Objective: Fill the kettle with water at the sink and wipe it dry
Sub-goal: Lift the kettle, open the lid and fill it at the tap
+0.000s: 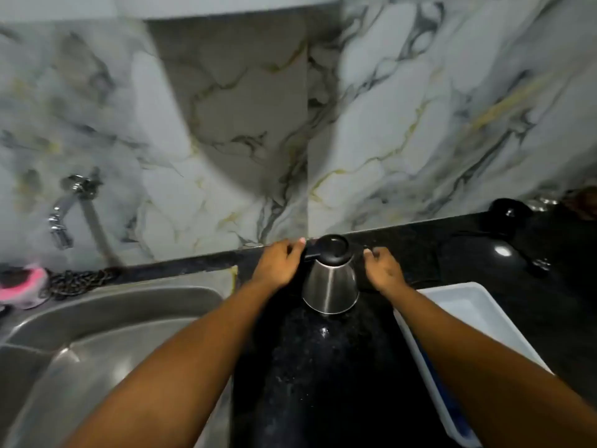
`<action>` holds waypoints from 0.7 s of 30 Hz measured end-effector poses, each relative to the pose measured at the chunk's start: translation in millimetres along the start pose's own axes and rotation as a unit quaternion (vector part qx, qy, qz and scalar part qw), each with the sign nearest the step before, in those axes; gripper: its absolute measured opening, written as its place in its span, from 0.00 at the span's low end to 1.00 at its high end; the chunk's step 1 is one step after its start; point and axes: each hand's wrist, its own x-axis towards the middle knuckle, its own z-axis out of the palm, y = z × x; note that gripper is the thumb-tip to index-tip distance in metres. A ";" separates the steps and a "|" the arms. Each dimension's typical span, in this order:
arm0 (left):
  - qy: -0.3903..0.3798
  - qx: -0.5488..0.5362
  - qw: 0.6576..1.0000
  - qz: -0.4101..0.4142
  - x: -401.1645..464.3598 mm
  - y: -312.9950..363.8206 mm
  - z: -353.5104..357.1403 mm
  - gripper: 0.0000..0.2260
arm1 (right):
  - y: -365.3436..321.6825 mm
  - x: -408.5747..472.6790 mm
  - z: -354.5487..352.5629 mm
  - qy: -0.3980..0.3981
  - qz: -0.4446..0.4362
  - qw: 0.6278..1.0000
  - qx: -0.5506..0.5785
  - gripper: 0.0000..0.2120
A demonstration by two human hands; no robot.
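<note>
Steel kettle with black lid on, contents hidden, on black counter between sink and white tray; left hand and right hand flanking it, loosely curled, holding nothing.

No text, label, brand or number can be read anywhere. The steel kettle with a black lid shows bare metal only.
</note>
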 end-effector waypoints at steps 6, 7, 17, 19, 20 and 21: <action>-0.001 -0.020 0.997 -0.078 23.3 -3.3 27.4 0.26 | 32.2 17.6 34.9 -0.082 0.166 0.973 0.141 0.19; -0.005 -0.013 0.996 -0.091 26.4 -5.8 29.7 0.28 | 37.5 22.7 40.4 -0.076 0.179 0.968 0.159 0.19; 0.089 -0.007 0.989 -0.116 24.1 -12.3 41.7 0.31 | 47.6 37.3 60.0 -0.118 0.277 0.921 0.249 0.28; 0.105 -0.010 0.988 -0.112 22.1 -10.4 43.7 0.31 | 49.8 38.9 59.9 -0.116 0.277 0.918 0.258 0.27; 0.110 -0.014 0.988 -0.111 21.6 -9.4 44.4 0.31 | 49.9 39.0 58.8 -0.114 0.276 0.918 0.262 0.27; 0.113 -0.019 0.987 -0.112 20.6 -7.8 44.2 0.32 | 49.9 39.6 58.5 -0.113 0.272 0.918 0.265 0.26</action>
